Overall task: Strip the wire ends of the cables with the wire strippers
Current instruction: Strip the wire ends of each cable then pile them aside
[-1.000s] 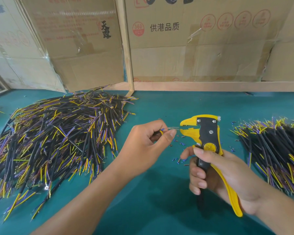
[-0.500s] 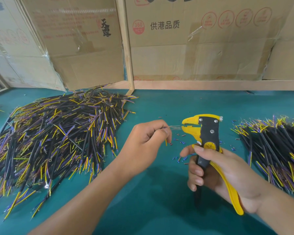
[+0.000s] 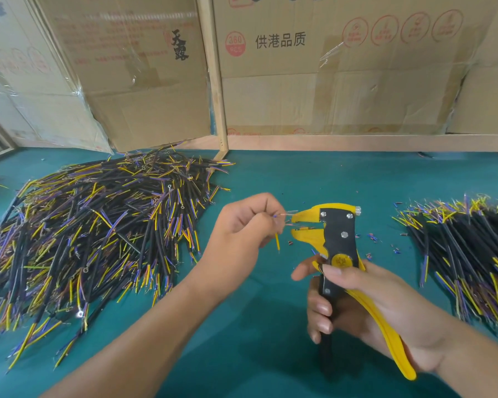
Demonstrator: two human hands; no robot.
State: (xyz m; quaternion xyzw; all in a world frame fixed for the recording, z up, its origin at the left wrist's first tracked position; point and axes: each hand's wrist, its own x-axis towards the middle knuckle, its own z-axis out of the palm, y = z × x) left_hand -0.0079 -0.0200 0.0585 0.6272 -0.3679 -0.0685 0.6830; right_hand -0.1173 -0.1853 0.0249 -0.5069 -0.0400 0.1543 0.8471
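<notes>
Wire strippers (image 3: 338, 239) in my right hand (image 3: 365, 305): yellow and black, standing upright, beak pointing left, jaws slightly apart, yellow handle trailing down-right.

Cable (image 3: 277, 243) pinched in my left hand (image 3: 242, 225), bare copper ends poking right up to the jaws, one yellow wire hanging down loose.

Big messy pile of cables (image 3: 98, 225) on left, black sheaths with yellow and purple wire ends. Second pile (image 3: 472, 254) on right, well apart.

The left hand (image 3: 242, 225) now feeds a wire end (image 3: 285, 216) between the parted jaws of the wire strippers (image 3: 337, 239).
</notes>
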